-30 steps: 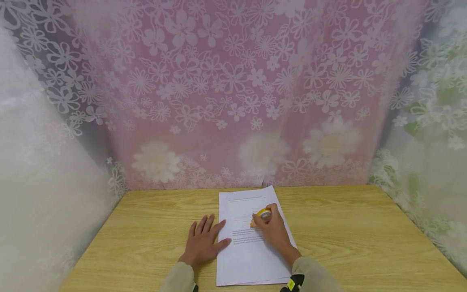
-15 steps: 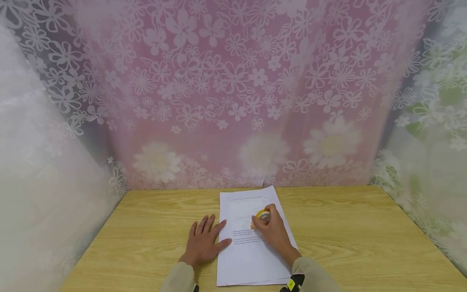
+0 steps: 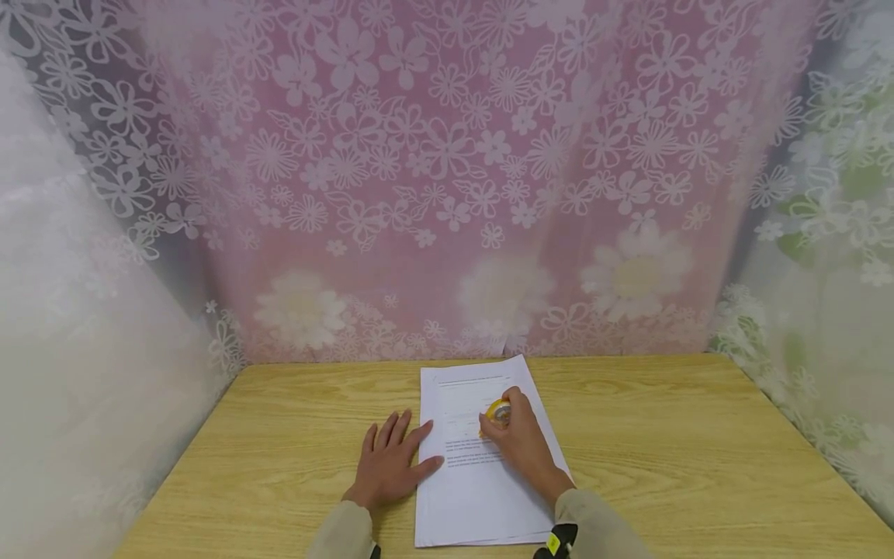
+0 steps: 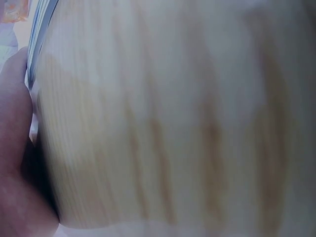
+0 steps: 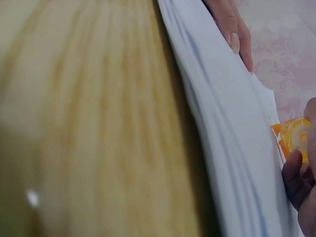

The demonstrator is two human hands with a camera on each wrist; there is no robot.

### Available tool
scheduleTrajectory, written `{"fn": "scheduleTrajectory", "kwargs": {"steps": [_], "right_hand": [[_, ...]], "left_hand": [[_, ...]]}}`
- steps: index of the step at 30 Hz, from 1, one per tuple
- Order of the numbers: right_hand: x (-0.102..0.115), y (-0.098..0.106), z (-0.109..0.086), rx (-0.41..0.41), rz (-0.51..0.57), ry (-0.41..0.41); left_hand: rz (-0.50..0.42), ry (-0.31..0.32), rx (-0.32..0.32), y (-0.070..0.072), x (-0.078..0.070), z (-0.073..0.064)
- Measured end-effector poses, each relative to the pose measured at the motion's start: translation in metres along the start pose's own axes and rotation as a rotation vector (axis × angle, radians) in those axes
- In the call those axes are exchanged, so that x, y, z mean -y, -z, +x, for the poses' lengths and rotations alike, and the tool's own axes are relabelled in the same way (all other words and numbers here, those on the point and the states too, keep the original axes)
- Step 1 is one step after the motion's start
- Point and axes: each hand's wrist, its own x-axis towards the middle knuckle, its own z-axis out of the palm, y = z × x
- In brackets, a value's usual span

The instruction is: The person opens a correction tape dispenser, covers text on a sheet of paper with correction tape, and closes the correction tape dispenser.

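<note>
My right hand [image 3: 522, 439] pinches a yellow-orange correction tape [image 3: 498, 411] over the printed lines near the middle of a stack of paper [image 3: 482, 501]. In the right wrist view the correction tape [image 5: 295, 136] shows a clear orange casing, with its pointed tip toward the sheet; whether the tip touches cannot be seen. My left hand [image 3: 387, 463] lies spread at the stack's left edge. Its thumb and index finger reach onto the paper, while the other fingers rest on the table. At the left border of the left wrist view, part of that hand [image 4: 15, 128] shows beside the sheets.
The wood-grain table [image 3: 663, 450] extends on both sides of the stack. Behind it hangs a pink flowered curtain [image 3: 433, 194]. Pale translucent sheets close off the left and right sides. A dark band with a yellow mark [image 3: 556, 541] sits at my right wrist.
My right hand has shifted slightly to the left across the page with the correction tape. The left hand and the paper stay in place.
</note>
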Motion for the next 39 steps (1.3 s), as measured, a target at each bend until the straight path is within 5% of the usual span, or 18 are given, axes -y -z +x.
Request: {"fn": "scheduleTrajectory", "kwargs": {"steps": [15,35,39], "right_hand": [[-0.003,0.008,0.001,-0.047,-0.043,0.026],[-0.015,0.023,0.002,-0.016,0.001,-0.067],[-0.021,0.026,0.001,-0.029,0.079,-0.093]], "left_hand": [[-0.005,-0.017,-0.006,0.009,-0.005,-0.002],[0.005,0.007,0.016,-0.001,0.0,0.0],[-0.003,0.006,0.009,-0.001,0.0,0.0]]}}
